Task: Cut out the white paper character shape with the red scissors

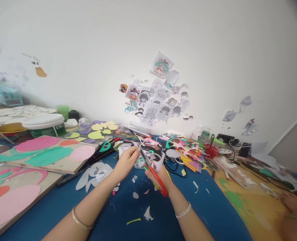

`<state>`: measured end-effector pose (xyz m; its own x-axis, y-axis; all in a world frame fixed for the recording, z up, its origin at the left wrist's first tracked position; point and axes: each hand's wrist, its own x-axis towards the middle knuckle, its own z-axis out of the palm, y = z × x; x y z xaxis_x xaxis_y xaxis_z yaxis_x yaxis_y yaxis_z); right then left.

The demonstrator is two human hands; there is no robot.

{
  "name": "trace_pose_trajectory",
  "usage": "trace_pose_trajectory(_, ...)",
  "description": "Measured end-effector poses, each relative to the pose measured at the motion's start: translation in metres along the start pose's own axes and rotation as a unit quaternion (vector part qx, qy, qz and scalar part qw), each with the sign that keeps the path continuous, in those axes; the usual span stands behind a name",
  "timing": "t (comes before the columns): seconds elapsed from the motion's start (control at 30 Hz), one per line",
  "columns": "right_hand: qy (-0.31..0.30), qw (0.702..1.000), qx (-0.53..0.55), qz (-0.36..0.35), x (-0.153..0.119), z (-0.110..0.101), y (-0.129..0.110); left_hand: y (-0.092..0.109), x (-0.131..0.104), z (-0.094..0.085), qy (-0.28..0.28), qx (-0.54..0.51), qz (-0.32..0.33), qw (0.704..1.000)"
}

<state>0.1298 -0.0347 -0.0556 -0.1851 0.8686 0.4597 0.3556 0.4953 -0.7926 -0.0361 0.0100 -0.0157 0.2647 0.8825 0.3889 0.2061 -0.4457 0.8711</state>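
Observation:
My right hand (161, 174) is closed on a pair of scissors with red handles (161, 184), whose blades point up and away from me. My left hand (128, 159) pinches a piece of white and grey paper (123, 149) beside the blades. A further part of white paper (160, 164) shows just above my right hand; I cannot tell if it is the same sheet. Small paper scraps (148, 213) lie on the blue mat (123, 221) below my hands. White cut-out shapes (97, 175) are heaped left of my left forearm.
Boards with pink and green paper shapes (45, 154) stand left, before a white tub (44, 124). Coloured scraps (188, 152) pile up behind right, near a red cup (211, 150). Drawings (151, 110) hang on the wall. Another person's hand (295, 207) is at the right edge.

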Motion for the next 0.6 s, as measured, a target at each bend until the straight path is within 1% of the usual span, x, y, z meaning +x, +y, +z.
trace_pose_trajectory(0.1,0.0,1.0,-0.007,-0.01,-0.001,-0.001,-0.003,0.004,0.0,-0.005,-0.004,0.009,-0.001,1.0)
trace_pose_trajectory(0.27,-0.04,0.999,-0.013,-0.02,-0.001,-0.004,-0.008,0.007,0.002,-0.012,-0.005,0.008,-0.009,1.0)
trace_pose_trajectory(0.33,-0.044,0.999,-0.025,-0.016,0.0,-0.004,-0.007,0.007,0.003,-0.014,-0.013,0.014,-0.007,1.0)
trace_pose_trajectory(0.47,-0.029,0.999,-0.022,-0.003,0.0,-0.003,-0.003,0.006,0.004,-0.015,-0.037,0.034,0.002,0.999)
trace_pose_trajectory(0.6,-0.01,1.0,-0.01,0.002,0.0,-0.001,0.0,0.005,0.004,-0.017,-0.058,0.029,0.0,0.998)
